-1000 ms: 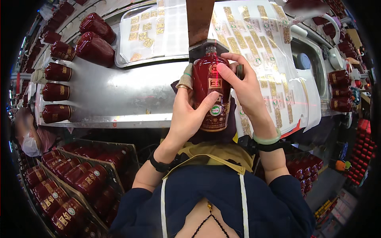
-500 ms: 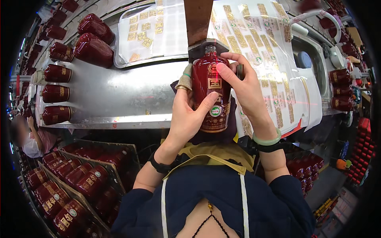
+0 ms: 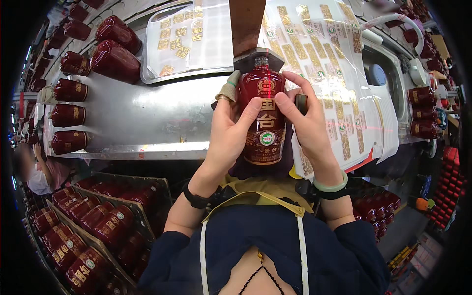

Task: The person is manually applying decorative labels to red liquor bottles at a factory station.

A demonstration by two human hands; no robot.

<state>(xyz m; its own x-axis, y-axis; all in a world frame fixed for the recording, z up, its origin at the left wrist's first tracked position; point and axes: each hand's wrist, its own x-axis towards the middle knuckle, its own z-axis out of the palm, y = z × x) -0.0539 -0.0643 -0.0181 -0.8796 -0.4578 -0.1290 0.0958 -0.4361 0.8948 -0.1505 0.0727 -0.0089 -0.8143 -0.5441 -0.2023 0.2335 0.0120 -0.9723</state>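
A dark red glass bottle [image 3: 265, 143] with gold characters and a round green-and-white emblem lies between my hands, its clear neck pointing away from me. My left hand [image 3: 227, 130] wraps the left side, thumb on the front; fabric and a pale cover sheathe one of its fingers. From the right, my right hand [image 3: 310, 125] grips the bottle, thumb pressed beside the characters. A small dark piece [image 3: 301, 102] sits among the right fingers; its kind is unclear. The neck rests at a dark angular block [image 3: 275, 59] below a brown post.
Gold decals cover a clear sheet [image 3: 314, 93] on the right; square ones lie in a tray [image 3: 144, 73] at the far left. Red bottles [image 3: 115, 63] line the metal table's [image 3: 162, 115] left side. Crated bottles [image 3: 113, 225] stand lower left. A sink [image 3: 400, 81] is at right.
My right thumb has slid down from the upper emblem to the bottle's middle. My left thumb has shifted up and left, uncovering the second large character.
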